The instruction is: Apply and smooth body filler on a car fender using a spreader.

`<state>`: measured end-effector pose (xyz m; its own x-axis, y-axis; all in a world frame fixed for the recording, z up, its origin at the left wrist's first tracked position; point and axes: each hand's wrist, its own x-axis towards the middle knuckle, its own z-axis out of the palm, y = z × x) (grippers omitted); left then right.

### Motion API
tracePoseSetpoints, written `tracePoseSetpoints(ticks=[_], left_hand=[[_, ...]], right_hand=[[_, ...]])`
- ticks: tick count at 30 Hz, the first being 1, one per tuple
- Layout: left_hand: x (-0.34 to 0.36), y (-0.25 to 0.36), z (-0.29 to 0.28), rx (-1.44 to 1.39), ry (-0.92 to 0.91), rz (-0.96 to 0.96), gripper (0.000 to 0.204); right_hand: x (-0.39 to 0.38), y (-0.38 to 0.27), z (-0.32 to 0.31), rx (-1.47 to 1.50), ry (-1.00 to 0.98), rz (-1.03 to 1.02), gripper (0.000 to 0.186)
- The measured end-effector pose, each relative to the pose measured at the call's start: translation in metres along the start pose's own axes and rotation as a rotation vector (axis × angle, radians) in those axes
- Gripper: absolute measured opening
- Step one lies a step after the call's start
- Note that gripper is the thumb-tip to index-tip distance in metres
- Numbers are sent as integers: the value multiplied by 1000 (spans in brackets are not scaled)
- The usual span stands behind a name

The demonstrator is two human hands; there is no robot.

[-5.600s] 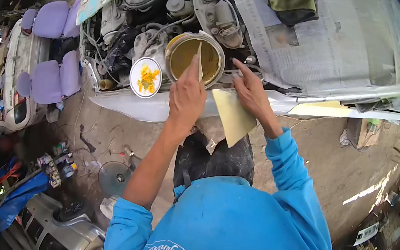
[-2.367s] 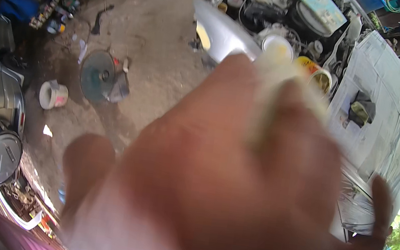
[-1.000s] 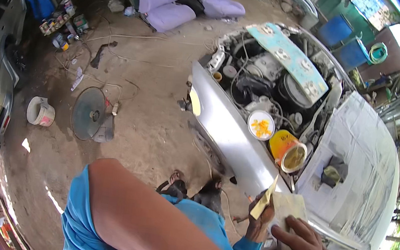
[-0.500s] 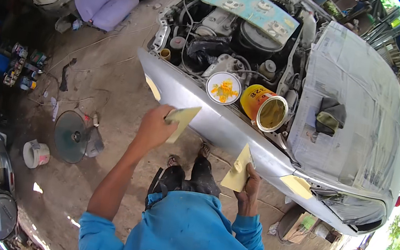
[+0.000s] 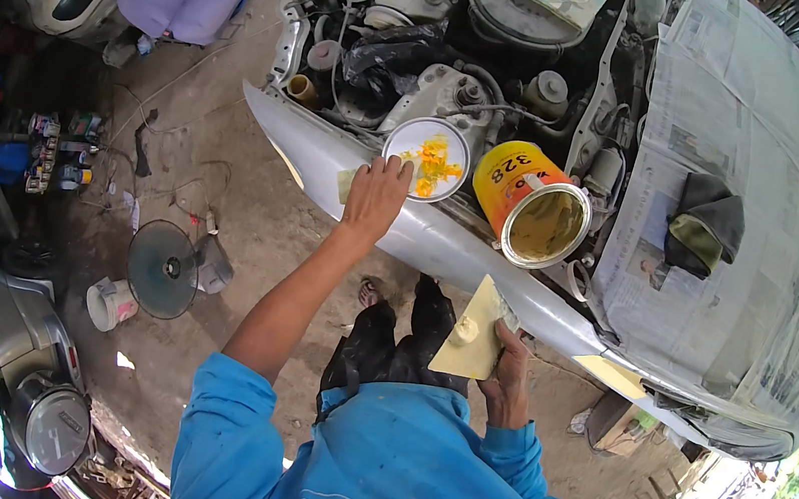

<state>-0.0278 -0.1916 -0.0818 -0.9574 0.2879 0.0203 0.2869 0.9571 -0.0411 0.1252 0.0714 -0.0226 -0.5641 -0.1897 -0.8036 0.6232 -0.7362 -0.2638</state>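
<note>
Our left hand (image 5: 376,201) is clamped on a pale spreader (image 5: 344,187) at the white lid (image 5: 402,139); our right hand (image 5: 511,370) grips a flat card (image 5: 456,360) by one edge, likely sparing its putty dab (image 5: 466,330). The yellow-orange can (image 5: 500,177) tilts toward us, presumably for reach.

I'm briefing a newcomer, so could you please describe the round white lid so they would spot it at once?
Find the silver fender beside the open engine bay. At the bay's near edge is an open yellow-and-orange can; just left of it, by the person's left hand, lies the round white lid. Unlike the can, it is a flat disc with orange-yellow smears.
</note>
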Motion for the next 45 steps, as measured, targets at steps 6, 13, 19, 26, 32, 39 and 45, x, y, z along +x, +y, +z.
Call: tracePoseSetpoints(ticks=[6, 13, 19, 26, 32, 39, 45], left_hand=[[14, 0, 7, -49, -105, -10, 40], [10, 2, 2, -109, -78, -77, 41], [8, 3, 5, -58, -68, -35, 31], [10, -6, -4, -185, 4, 0, 28], [11, -9, -1, -150, -52, -26, 30], [-7, -18, -26, -688, -128, -244, 39], [-12, -37, -53, -1579, -435, -594, 41]], right_hand=[[15, -12, -14, 0, -25, 16, 40], [21, -23, -5, 8, -50, 39, 42], [21, -27, 10, -6, -67, 75, 43], [23, -28, 18, -22, -84, 102, 44], [26, -24, 25, -59, -61, 115, 44], [25, -25, 36, -66, -115, 103, 43], [40, -18, 40, -60, -124, 157, 45]])
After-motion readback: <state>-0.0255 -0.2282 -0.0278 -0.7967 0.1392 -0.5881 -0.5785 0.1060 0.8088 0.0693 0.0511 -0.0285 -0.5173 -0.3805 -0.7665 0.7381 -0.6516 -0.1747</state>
